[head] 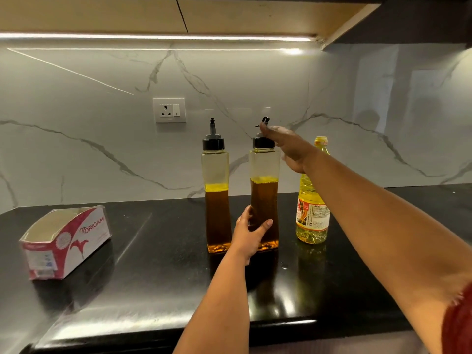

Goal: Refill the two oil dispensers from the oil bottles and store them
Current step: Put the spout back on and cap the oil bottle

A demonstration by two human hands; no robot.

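Two tall clear oil dispensers with black caps and spouts stand side by side on the black counter (pixel 153 251). The left dispenser (pixel 217 200) and the right dispenser (pixel 264 190) each hold dark amber oil to a little over half their height. My left hand (pixel 251 235) grips the lower body of the right dispenser. My right hand (pixel 286 146) is at that dispenser's top, fingers around the spout, whose small black tip shows above them. A yellow oil bottle (pixel 311 213) with its cap off stands to the right, partly hidden behind my right forearm.
A red and white cardboard box (pixel 66 241) lies on the counter at the left. The marble backsplash carries a wall socket (pixel 169 110) behind the dispensers. A wooden cabinet with a light strip (pixel 153 36) hangs overhead. The counter's front edge runs below my arms.
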